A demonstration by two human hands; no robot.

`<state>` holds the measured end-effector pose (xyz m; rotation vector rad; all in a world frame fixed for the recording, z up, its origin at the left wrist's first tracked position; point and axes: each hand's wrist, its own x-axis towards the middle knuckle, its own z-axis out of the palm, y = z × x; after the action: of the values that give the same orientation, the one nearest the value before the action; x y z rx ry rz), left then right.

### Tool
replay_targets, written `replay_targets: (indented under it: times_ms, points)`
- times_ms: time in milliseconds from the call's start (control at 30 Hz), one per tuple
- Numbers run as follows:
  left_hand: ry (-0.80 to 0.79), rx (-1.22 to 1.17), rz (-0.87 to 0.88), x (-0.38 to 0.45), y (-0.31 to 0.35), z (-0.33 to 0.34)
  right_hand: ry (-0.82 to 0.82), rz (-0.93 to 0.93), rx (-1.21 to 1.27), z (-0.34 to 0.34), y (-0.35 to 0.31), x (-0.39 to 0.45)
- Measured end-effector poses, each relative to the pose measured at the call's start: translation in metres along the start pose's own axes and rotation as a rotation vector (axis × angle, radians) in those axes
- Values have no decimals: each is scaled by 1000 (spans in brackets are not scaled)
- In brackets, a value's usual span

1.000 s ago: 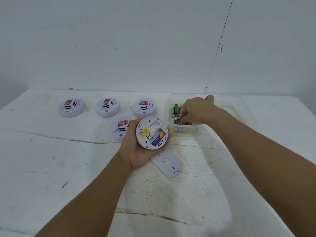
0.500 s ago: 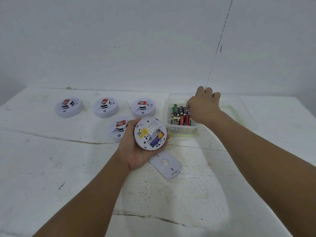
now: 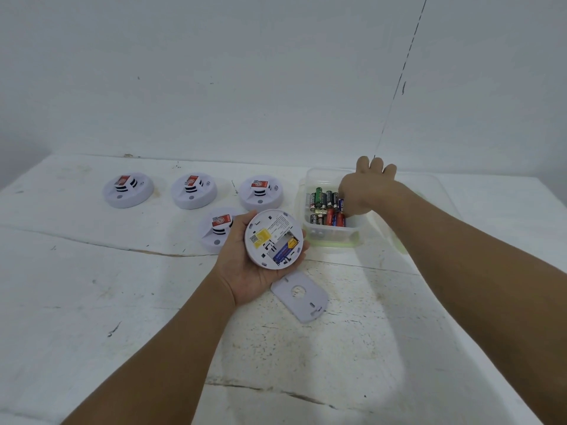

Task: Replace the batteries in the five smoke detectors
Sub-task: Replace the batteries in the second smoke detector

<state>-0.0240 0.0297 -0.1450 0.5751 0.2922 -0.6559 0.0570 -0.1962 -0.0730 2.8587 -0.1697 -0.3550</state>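
My left hand (image 3: 242, 271) grips a white round smoke detector (image 3: 274, 239) from below, back side up, above the table. Its battery bay is uncovered and a blue battery lies in it. The detached white cover plate (image 3: 299, 296) lies on the table just below that hand. My right hand (image 3: 365, 191) reaches down into a clear plastic box (image 3: 331, 240) of loose batteries (image 3: 325, 207), with the thumb against them. Its fingertips are hidden behind the hand. Several more detectors stand face up: three in a row (image 3: 128, 190) (image 3: 194, 191) (image 3: 260, 193) and one nearer (image 3: 214, 231).
The white tabletop (image 3: 122, 302) is cracked and stained and meets a bare white wall (image 3: 245, 87) at the back. The box's translucent lid (image 3: 435, 184) lies to the right of the box, partly under my right forearm.
My right hand shifted from the box's near middle to its right side and now dips among the batteries again. The detector in my left hand has barely moved.
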Motion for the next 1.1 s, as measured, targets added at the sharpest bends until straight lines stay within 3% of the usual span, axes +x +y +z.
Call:
replay_targets:
  times_ms: [233, 400, 1100]
  points:
    - [13, -2, 14, 2, 1, -3, 187, -56, 80, 6, -4, -4]
    - [49, 35, 25, 1, 1, -2, 98, -160, 138, -1, -3, -15]
    - [45, 1, 25, -3, 0, 4, 12, -183, 69, 2, -6, -19]
